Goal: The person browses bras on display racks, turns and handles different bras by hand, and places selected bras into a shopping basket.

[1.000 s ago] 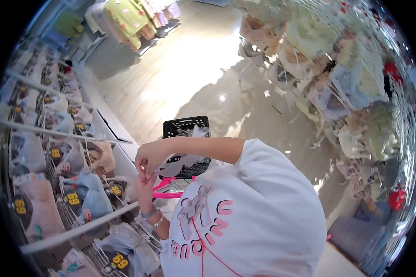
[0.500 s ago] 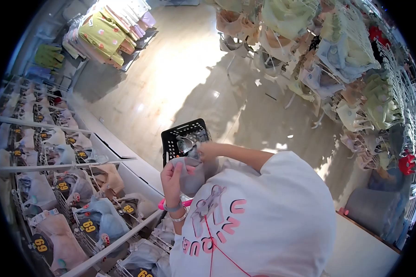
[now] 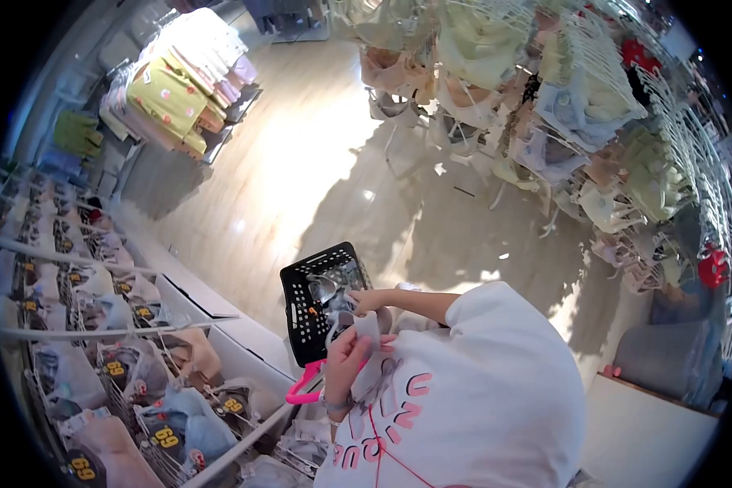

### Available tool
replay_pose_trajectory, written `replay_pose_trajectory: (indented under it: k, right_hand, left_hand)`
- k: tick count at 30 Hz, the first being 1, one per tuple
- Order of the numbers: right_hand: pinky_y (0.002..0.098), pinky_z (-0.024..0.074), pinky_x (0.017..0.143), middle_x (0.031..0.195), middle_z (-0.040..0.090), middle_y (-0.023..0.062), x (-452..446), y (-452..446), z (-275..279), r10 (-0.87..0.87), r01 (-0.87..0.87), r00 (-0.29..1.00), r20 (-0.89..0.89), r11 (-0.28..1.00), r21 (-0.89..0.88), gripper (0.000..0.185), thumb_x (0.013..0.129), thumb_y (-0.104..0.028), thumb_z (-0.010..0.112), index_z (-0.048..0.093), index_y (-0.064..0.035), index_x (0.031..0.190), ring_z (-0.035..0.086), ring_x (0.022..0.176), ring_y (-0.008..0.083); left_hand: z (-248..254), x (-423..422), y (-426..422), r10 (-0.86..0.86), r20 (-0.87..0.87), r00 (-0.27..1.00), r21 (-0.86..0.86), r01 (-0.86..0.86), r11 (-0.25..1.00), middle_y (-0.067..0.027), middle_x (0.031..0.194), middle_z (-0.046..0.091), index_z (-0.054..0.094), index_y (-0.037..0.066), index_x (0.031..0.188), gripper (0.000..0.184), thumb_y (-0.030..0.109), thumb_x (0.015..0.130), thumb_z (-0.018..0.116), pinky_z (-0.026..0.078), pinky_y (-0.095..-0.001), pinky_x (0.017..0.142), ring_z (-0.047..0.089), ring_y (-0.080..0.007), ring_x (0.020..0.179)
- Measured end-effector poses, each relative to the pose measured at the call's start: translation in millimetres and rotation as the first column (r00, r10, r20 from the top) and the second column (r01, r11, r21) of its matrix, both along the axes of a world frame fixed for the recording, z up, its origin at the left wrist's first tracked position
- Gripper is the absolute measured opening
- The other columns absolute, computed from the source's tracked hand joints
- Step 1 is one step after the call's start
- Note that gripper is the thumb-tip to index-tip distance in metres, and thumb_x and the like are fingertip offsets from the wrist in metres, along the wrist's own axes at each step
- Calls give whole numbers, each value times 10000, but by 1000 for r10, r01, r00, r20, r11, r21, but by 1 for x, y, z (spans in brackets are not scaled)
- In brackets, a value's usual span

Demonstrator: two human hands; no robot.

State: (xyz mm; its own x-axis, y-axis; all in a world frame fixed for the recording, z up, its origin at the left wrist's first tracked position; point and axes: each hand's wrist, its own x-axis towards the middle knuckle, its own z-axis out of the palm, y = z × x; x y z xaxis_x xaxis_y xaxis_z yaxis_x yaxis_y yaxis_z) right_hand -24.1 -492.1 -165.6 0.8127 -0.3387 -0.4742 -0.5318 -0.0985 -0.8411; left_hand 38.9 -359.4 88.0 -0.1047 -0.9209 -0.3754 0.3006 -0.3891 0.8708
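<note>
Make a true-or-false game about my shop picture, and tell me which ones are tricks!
1. The left hand holds a pale piece of something. True.
2. The black basket has nothing in it. False: there are things inside it.
3. The right hand is near the basket. True.
4. The handle by the basket is green. False: it is bright pink.
5. The white shirt has letters on it. True.
6. The big dark sign on the blue bra at the lower left says 25. False: it says 69.
</note>
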Motion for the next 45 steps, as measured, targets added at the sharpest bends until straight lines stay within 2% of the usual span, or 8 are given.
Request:
replay_pose_trajectory:
  k: [4,9,11,18,26,32,42,45]
  right_hand:
    - [389,489,754,942,648,195,-2,11,-34,-18,-3,990,-141,989,-151,496,592,-242,703,615,-4,1018,628,875,318]
    - [363,510,685,799,668,163,-51,47,-68,-734,707,679,18,647,-286,340,655,-132,631,652,0,968,651,761,292]
    - [349,510,700,801,662,140,-79,64,-67,-873,869,487,5,485,98,312,679,-97,605,652,6,970,648,766,261]
    - [302,500,772,884,620,135,-144,126,-10,-998,669,39,47,61,741,444,741,49,458,501,30,1183,624,844,235]
    - [274,487,766,1192,524,139,-181,139,44,-913,623,-359,195,-79,778,604,745,93,396,364,-25,1337,614,934,244]
    - [291,489,751,1006,628,179,-207,152,54,-906,963,-92,412,-187,-196,439,760,-28,507,553,-35,1197,628,914,219]
    - [345,495,659,782,636,144,-250,156,38,-774,697,-331,540,-586,-413,223,788,-105,512,673,-21,917,626,703,243]
    - [348,489,583,735,616,89,-250,155,57,-805,793,-570,163,-487,367,210,805,-114,476,668,-46,854,602,652,199]
  left_hand:
    - [-33,7,23,-108,155,982,-49,117,992,-131,985,655,561,-66,1066,222,84,930,471,480,-236,730,606,-113,816]
    - [-31,39,76,50,215,975,-80,-34,996,-69,894,662,616,-52,999,194,79,913,502,461,-220,735,585,-84,797]
    - [-40,51,89,53,156,986,-88,-40,995,-100,889,663,586,-65,1024,207,75,922,473,485,-255,762,618,-138,804]
    - [-51,71,100,141,38,989,-179,-132,975,-139,959,647,547,-59,1078,225,90,938,452,492,-299,811,623,-177,853]
    - [-41,53,91,66,-40,997,-320,-75,945,-170,985,631,538,-58,1089,229,97,933,474,493,-319,840,617,-202,883]
    - [-44,40,92,25,-112,993,-358,-64,932,-164,963,637,541,-48,1080,210,83,929,477,503,-328,834,621,-206,887]
    - [-41,38,104,-6,-158,987,-347,-50,936,-147,957,641,543,-42,1085,215,95,929,486,511,-333,829,627,-213,902]
    - [-46,44,106,46,-220,974,-330,-118,937,-144,956,639,542,-41,1090,223,106,930,490,511,-338,834,627,-209,903]
